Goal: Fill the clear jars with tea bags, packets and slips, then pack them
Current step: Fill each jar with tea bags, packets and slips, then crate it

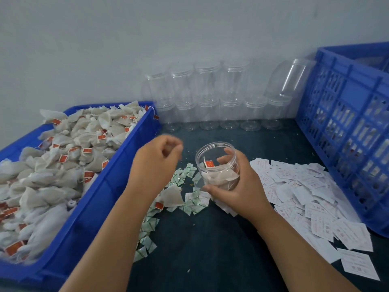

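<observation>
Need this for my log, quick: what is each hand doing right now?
Left hand: fingers curled, motion-blurred; cannot tell whether it holds anything.
Right hand: fingers wrapped round the clear jar, holding it.

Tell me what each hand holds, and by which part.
Right hand grips the clear jar around its lower side wall. Left hand is motion-blurred; whether it holds anything cannot be told.

In front of me a plain, pale grey wall [189, 28] stands behind my worktop [210, 239], whose dark blue-green surface runs right up to it. The light falls soft and even, casting only faint shadows.
</observation>
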`<action>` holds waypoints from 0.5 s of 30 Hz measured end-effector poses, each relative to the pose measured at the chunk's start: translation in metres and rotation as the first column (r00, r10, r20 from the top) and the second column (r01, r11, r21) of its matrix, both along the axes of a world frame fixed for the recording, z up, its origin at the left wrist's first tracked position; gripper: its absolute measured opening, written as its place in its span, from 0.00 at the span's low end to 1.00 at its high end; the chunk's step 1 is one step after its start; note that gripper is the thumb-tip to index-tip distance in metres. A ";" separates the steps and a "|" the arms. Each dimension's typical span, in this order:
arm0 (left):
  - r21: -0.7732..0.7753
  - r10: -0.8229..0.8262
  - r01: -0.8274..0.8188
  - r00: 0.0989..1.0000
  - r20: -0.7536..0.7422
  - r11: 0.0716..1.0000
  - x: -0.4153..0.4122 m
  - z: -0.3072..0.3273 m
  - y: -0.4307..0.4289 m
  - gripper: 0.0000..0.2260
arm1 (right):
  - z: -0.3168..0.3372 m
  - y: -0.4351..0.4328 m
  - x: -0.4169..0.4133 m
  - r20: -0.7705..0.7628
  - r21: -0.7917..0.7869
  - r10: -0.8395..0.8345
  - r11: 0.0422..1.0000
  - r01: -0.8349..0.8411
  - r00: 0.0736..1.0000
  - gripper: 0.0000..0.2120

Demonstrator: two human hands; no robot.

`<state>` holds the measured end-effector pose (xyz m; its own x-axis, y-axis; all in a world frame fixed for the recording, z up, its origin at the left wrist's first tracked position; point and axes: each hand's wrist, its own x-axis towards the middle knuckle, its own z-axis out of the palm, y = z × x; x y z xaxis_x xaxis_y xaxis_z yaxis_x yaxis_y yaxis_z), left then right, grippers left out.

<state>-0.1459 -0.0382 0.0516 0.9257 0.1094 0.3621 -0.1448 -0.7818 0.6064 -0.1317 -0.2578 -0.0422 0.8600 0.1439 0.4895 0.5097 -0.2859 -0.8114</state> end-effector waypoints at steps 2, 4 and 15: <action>0.308 0.158 -0.054 0.932 -0.325 0.950 -0.002 -0.028 0.018 0.15 | 0.000 0.000 0.000 -0.002 -0.008 0.003 1.000 -0.003 1.000 0.42; 0.441 0.237 0.011 0.830 -0.504 0.897 -0.005 -0.054 0.023 0.18 | 0.000 -0.001 0.000 -0.014 -0.015 0.007 1.000 -0.007 1.000 0.43; -0.173 0.093 -0.068 0.986 0.142 0.983 -0.020 -0.007 0.006 0.08 | 0.001 0.000 -0.001 -0.019 -0.050 0.040 0.998 -0.041 0.999 0.41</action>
